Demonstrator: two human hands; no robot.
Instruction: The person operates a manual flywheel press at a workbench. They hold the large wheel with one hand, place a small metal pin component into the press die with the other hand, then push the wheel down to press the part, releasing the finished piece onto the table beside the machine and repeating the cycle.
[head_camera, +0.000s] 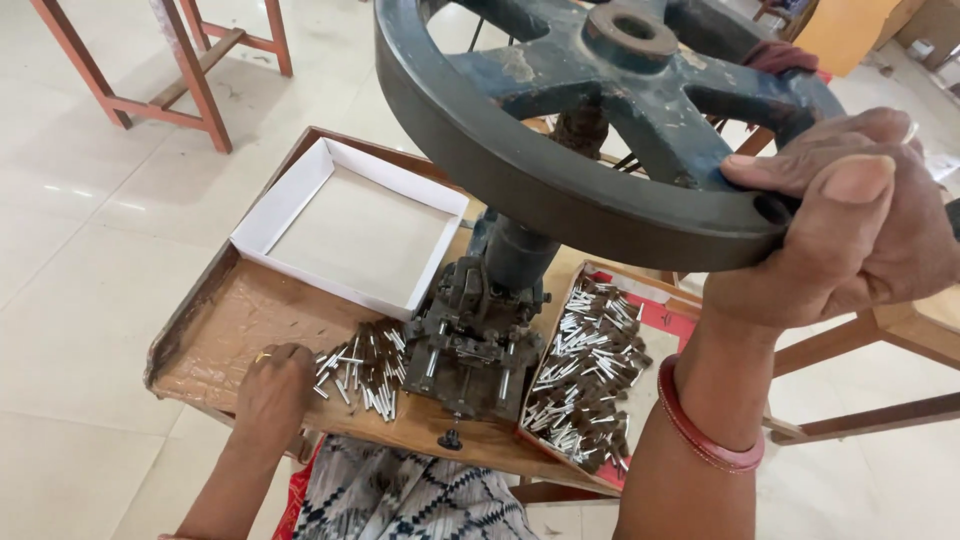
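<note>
Nearby, empty white box (350, 235) behind press (470, 340), between pin heaps (365, 375).

Left hand (272, 388): I see it low at my left, palm down, fingers curled inward, a thin ring on one finger.
Left forearm: runs up from the bottom edge, bare.
Right hand (840, 225): raised high, closed in a firm grip, thumb pointing left on top.
Right wrist: upright, a pink bangle (705, 430) around it.
</note>
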